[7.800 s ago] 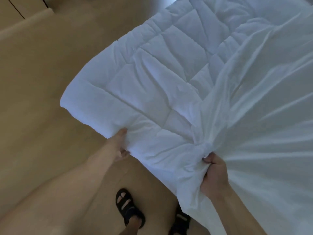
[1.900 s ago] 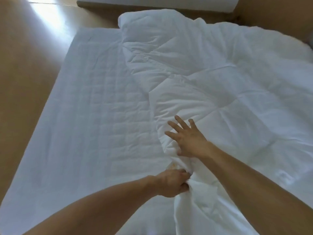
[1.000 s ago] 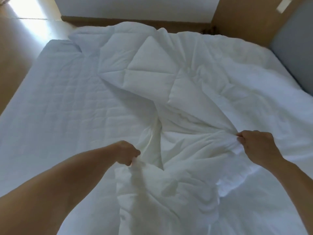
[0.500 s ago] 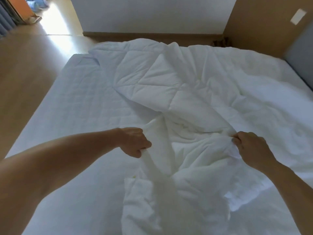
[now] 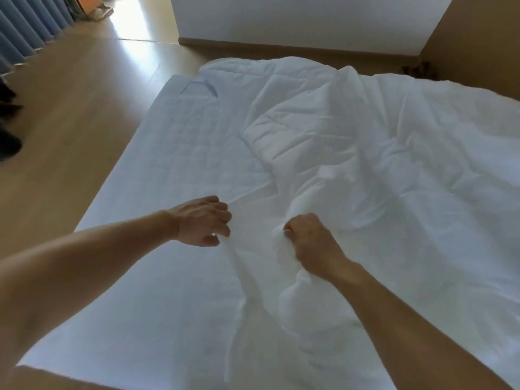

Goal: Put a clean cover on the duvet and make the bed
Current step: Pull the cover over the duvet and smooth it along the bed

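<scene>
From the head camera, the left edge of the mattress (image 5: 168, 153) runs diagonally from the lower left up to its far corner. Beside that edge a broad stretch of wooden floor (image 5: 70, 114) lies open, out to the blue curtain (image 5: 25, 26) and some dark shapes (image 5: 8, 142) at the frame's left border that I cannot identify. Past the far end of the bed only a thin strip of floor shows before the skirting and the white wall (image 5: 295, 18). On the right a brown panel (image 5: 478, 40) stands close to the bedding. My left hand (image 5: 202, 220) has its fingers curled and pinches a fold of thin white cloth (image 5: 253, 266) that lies over the near middle of the mattress. My right hand (image 5: 312, 243), just beside it but not touching, is a fist clamped on a bunch of the same cloth. I cannot tell whether this cloth is the cover or part of the duvet. The quilted duvet (image 5: 365, 142) lies rumpled over the right and far half of the bed, with one rounded fold rising near the centre. The left part of the mattress shows its bare quilted surface. Sunlight glares on the floor at the upper left.
</scene>
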{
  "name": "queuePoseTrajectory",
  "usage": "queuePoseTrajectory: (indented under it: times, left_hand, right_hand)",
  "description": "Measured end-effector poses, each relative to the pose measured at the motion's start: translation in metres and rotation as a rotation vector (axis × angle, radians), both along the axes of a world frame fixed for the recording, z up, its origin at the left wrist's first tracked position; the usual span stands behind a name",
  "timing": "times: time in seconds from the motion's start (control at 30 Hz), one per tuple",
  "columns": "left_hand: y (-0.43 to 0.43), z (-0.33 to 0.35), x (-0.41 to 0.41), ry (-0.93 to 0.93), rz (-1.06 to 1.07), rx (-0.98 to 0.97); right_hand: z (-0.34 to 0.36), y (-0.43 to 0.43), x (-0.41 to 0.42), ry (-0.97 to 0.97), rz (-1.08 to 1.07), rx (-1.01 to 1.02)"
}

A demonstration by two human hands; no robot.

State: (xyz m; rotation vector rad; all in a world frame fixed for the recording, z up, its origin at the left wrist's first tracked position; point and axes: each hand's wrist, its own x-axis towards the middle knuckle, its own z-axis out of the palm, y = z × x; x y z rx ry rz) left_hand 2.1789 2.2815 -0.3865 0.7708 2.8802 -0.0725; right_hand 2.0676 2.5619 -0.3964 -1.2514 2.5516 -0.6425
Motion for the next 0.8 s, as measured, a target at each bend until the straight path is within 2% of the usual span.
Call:
queuePoseTrajectory:
  times: [0.1, 0.23, 0.3, 0.37, 0.47, 0.53, 0.57, 0.67, 0.73, 0.8]
  left_hand:
    - [-0.026, -0.013, 0.024, 0.028, -0.037, 0.039]
    - [-0.067, -0.04, 0.055, -0.038, 0.014, 0.044]
    - [-0.074, -0.053, 0.06, -0.067, 0.042, 0.041]
    - [-0.073, -0.064, 0.058, -0.085, 0.064, 0.044]
    - [-0.06, -0.071, 0.049, -0.062, 0.02, 0.11]
    - [-0.049, -0.072, 0.043, -0.046, -0.028, 0.161]
    - [-0.046, -0.073, 0.04, -0.031, -0.033, 0.172]
    - [-0.044, -0.075, 0.036, -0.001, 0.078, 0.11]
    - [-0.044, -0.076, 0.035, -0.059, 0.205, 0.037]
    - [-0.033, -0.071, 0.028, -0.124, 0.32, 0.033]
  right_hand:
    - [-0.045, -0.052, 0.051, -0.043, 0.056, -0.05]
    - [-0.056, -0.08, 0.073, -0.248, -0.024, -0.019]
    - [-0.051, -0.069, 0.072, -0.172, -0.083, 0.012]
    - [-0.05, -0.043, 0.072, -0.143, -0.222, 0.188]
    - [-0.059, 0.001, 0.079, -0.344, -0.589, 0.516]
    - [-0.065, 0.01, 0.084, -0.431, -0.748, 0.469]
    - [-0.065, 0.007, 0.087, -0.465, -0.755, 0.398]
    - [-0.059, -0.01, 0.094, -0.593, -0.543, 0.262]
    - [-0.05, -0.004, 0.089, -0.673, -0.463, 0.183]
    - [-0.05, 0.031, 0.074, -0.481, -0.603, 0.133]
